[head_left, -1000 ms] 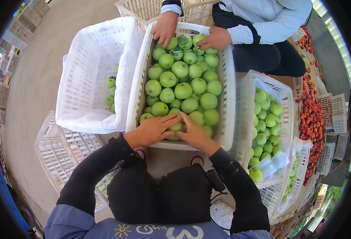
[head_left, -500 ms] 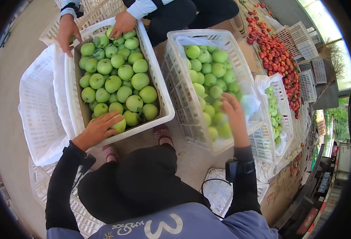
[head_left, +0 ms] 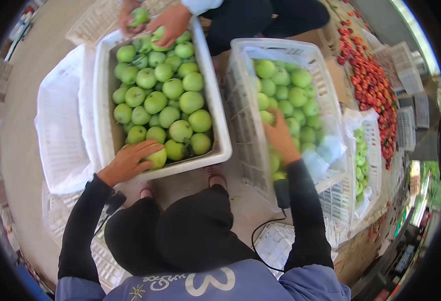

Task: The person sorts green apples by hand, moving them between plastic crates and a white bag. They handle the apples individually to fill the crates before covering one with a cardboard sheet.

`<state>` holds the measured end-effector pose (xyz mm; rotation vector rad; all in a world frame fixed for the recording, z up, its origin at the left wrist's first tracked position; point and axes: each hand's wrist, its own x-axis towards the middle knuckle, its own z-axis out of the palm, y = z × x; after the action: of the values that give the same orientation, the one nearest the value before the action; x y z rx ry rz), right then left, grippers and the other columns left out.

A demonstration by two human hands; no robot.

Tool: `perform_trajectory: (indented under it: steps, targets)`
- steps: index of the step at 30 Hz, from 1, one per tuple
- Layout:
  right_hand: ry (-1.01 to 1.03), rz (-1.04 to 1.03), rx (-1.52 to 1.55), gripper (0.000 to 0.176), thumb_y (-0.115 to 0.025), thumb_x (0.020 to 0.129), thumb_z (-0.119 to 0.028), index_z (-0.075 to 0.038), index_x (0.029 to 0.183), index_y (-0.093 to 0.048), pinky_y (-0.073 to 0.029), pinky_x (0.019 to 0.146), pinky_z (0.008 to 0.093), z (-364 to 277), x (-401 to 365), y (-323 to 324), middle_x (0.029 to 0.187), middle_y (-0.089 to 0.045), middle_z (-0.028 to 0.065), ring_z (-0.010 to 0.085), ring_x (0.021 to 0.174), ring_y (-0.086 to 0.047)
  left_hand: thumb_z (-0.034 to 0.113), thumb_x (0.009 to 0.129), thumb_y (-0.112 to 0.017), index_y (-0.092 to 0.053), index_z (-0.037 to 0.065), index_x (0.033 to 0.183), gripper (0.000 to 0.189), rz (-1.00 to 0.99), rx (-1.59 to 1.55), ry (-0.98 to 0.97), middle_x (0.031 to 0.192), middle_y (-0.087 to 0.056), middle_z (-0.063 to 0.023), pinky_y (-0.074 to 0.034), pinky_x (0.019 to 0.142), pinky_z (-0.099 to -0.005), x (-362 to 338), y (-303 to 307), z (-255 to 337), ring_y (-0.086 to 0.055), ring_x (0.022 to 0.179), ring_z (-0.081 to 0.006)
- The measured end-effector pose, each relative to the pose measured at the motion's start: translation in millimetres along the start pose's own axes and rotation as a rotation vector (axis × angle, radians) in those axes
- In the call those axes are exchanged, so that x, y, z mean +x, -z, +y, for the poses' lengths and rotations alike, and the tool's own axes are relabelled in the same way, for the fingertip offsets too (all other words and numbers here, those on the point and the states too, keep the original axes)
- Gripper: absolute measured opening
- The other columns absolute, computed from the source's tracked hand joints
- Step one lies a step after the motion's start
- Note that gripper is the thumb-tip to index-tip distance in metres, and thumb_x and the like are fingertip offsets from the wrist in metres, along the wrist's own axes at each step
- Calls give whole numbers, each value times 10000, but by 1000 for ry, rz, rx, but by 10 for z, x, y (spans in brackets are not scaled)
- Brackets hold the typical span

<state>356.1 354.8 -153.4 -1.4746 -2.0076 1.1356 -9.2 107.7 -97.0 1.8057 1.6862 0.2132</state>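
My left hand (head_left: 133, 161) curves round a green apple (head_left: 157, 158) at the near left corner of a white crate (head_left: 224, 145), which is lined with cardboard and full of green apples. In the crate to the right (head_left: 325, 60), lined with clear plastic, my right hand (head_left: 279, 135) reaches in among more green apples. Its fingers rest on an apple (head_left: 267, 118) near that crate's left side; the fingertips are partly hidden.
Across from me a co-worker's hand (head_left: 173, 24) touches apples at the far end, and their other hand holds one (head_left: 139, 16). An empty lined crate (head_left: 62, 125) stands left. Red fruit (head_left: 376, 88) lies in a heap at the right, behind another apple crate (head_left: 373, 160).
My right hand has moved left and down onto the apples in the right crate. The co-worker now holds up an apple. The whole view has shifted slightly.
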Motion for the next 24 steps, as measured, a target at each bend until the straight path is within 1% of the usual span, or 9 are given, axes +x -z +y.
perform_trajectory:
  steps: [1, 2, 3, 4, 8, 10, 15, 18, 24]
  targets:
    - [55, -12, -45, 533, -725, 819, -285, -15, 1240, -543, -486, 767, 344, 136, 78, 30, 971, -647, 147, 240, 854, -604, 265, 919, -570, -441, 192, 1424, 527, 9, 28, -45, 1430, -469, -113, -419, 1011, -429, 20, -8, -18, -497, 1246, -323]
    - [-92, -74, 105, 541, -741, 811, -271, -17, 1252, -557, -471, 713, 292, 222, 111, 55, 943, -637, 90, 170, 808, -565, 278, 928, -556, -426, 187, 1436, 532, 17, 54, -81, 1431, -470, -111, -410, 1011, -436, -6, -29, -38, -498, 1242, -318]
    - [-234, -70, 177, 552, -718, 837, -256, -25, 1302, -532, -479, 717, 284, 126, 84, 127, 1003, -644, 70, 161, 852, -595, 285, 935, -545, -410, 177, 1445, 539, 44, 41, -78, 1429, -471, -111, -399, 1015, -443, -28, -62, -53, -495, 1243, -315]
    - [-310, 54, 574, 515, -679, 876, -312, -50, 1293, -531, -508, 771, 315, 163, 31, 120, 1066, -645, 72, 173, 934, -618, 293, 942, -533, -394, 166, 1455, 546, 75, 30, -82, 1427, -472, -111, -389, 1019, -449, -29, -77, -65, -492, 1245, -312]
    - [-174, 82, 1220, 442, -570, 947, -400, -51, 1219, -561, -511, 898, 375, 40, -56, 354, 1139, -645, 128, 229, 970, -629, 305, 941, -537, -372, 148, 1466, 573, 76, -16, -3, 1422, -472, -113, -380, 1025, -455, -57, -86, -68, -484, 1256, -310]
    - [-64, 42, 1185, 477, -561, 951, -382, 3, 1231, -542, -490, 945, 381, -487, -194, 184, 1163, -630, 135, 258, 1020, -618, 315, 931, -573, -352, 151, 1481, 615, 104, 45, -73, 1408, -484, -128, -357, 1037, -442, -57, -127, -99, -472, 1267, -322]
    - [408, -371, 168, 471, -661, 838, -236, -46, 1251, -542, -459, 960, 359, -1541, -491, -588, 1182, -618, 131, 296, 1114, -588, 358, 922, -585, -360, 167, 1479, 631, 139, 52, -82, 1376, -513, -123, -363, 1031, -435, -66, -136, -107, -487, 1256, -311]
    - [571, -530, -252, 432, -665, 840, -208, -67, 1239, -578, -470, 934, 380, -1567, -537, -973, 1188, -606, 167, 337, 1086, -594, 362, 922, -586, -367, 165, 1474, 626, 100, 44, -31, 1370, -521, -114, -376, 1018, -438, -79, -124, -86, -510, 1233, -307]
    - [550, -602, -199, 377, -622, 874, -183, -70, 1233, -602, -473, 918, 396, -1475, -549, -1103, 1150, -640, 164, 338, 1086, -592, 356, 923, -583, -408, 147, 1446, 590, 174, 33, -124, 1381, -511, -113, -376, 1030, -448, -43, -217, -183, -521, 1217, -309]
